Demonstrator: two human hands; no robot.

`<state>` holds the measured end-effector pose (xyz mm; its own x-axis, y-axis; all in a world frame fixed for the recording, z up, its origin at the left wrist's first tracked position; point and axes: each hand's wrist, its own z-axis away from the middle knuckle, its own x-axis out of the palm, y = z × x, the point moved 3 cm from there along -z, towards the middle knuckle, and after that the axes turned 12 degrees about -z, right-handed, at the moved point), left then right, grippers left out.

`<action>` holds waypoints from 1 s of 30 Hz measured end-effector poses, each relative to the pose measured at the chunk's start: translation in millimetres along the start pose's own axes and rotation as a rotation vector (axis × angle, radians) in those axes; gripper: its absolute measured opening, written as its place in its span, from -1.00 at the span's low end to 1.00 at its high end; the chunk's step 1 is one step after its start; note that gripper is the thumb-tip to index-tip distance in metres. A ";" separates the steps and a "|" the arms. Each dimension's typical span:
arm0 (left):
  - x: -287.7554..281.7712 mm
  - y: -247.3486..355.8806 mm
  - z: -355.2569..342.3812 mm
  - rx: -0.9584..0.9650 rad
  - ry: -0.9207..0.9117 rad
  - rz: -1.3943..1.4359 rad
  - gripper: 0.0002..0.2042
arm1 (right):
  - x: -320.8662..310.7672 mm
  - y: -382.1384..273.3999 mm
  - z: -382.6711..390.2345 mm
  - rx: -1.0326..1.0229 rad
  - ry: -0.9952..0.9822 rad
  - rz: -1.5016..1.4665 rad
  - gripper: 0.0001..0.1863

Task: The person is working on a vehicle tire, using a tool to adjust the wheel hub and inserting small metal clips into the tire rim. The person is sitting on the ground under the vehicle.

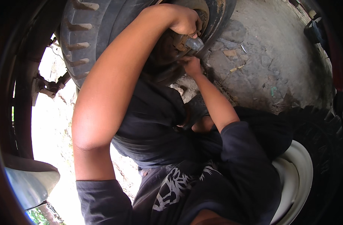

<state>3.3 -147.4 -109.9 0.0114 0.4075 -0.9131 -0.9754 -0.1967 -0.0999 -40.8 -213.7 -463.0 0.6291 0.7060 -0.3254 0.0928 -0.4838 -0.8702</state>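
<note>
A large worn tire [85, 41] with deep tread fills the upper left, around a dark, rusty wheel hub [180, 43]. My left hand [188, 24] is at the upper part of the hub, its fingers curled down beside a grey metal piece [194, 44] at the hub's middle; what they grip is hard to make out. My right hand [190, 65] is lower, at the wheel's lower right, with fingers bent toward the dark area under the hub; whatever they hold is hidden.
A second tire [321, 142] with a white rim [304, 172] lies at lower right beside my body. The stained concrete floor [254, 45] has scraps and small debris. Dark metal linkage [51, 86] and a shiny curved panel [29, 183] are at left, against bright ground.
</note>
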 end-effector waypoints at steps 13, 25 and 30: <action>-9.1 -6.0 -6.8 0.075 -0.048 -0.083 -0.52 | 8.3 -24.6 6.1 0.223 -0.184 -0.112 -0.77; -16.5 -0.9 8.3 0.123 -0.023 -0.089 -0.53 | -6.6 -8.3 -9.6 0.418 -0.458 -0.292 -0.72; -17.7 -3.7 7.9 0.126 -0.068 -0.066 -0.52 | 0.8 -4.9 -2.3 0.530 -0.003 -0.162 -0.69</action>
<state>4.9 -146.9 -90.3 0.0656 0.4757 -0.8771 -0.9930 -0.0558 -0.1045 -39.0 -211.9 -458.2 0.6366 0.7517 -0.1723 -0.2133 -0.0430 -0.9760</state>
